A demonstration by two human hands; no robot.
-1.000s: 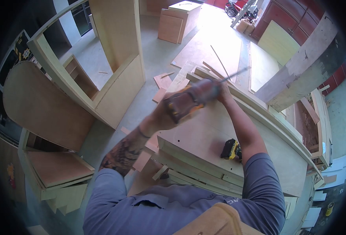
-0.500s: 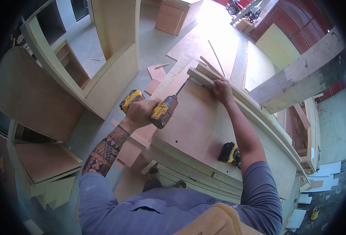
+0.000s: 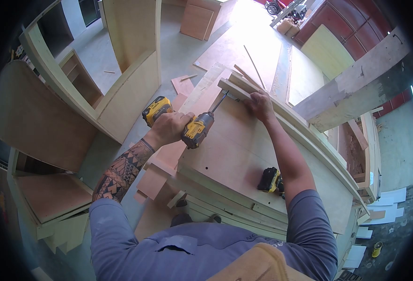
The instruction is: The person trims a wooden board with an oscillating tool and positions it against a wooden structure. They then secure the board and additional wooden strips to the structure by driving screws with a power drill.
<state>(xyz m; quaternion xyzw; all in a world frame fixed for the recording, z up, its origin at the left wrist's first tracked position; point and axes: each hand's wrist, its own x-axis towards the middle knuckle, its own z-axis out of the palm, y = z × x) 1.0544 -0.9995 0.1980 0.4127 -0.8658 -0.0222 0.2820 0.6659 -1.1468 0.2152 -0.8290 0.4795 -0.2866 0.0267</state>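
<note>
My left hand [image 3: 165,129] is wrapped around the grip of a yellow-and-black cordless impact driver [image 3: 198,130]. Its long bit reaches up and right to the near end of a wooden strip [image 3: 237,89], where a small metal-looking piece shows, too small to make out. With closed fingers my right hand [image 3: 261,107] holds the strip's edge, a little right of the bit tip. The strip lies along the far side of a large plywood panel [image 3: 225,145]. A second yellow-and-black power tool [image 3: 269,180] rests on that panel, beside my right forearm.
A tall curved wooden frame [image 3: 127,89] stands at the left, near a curved brown panel [image 3: 47,117]. Wood offcuts [image 3: 152,181] lie below the panel's left edge. To the right rises a concrete-coloured post [image 3: 356,84]. A yellow object [image 3: 377,249] stands on the floor at lower right.
The view has shifted slightly, so the surroundings sit a little further left. Both hands keep their grips, and the bit stays at the strip's end.
</note>
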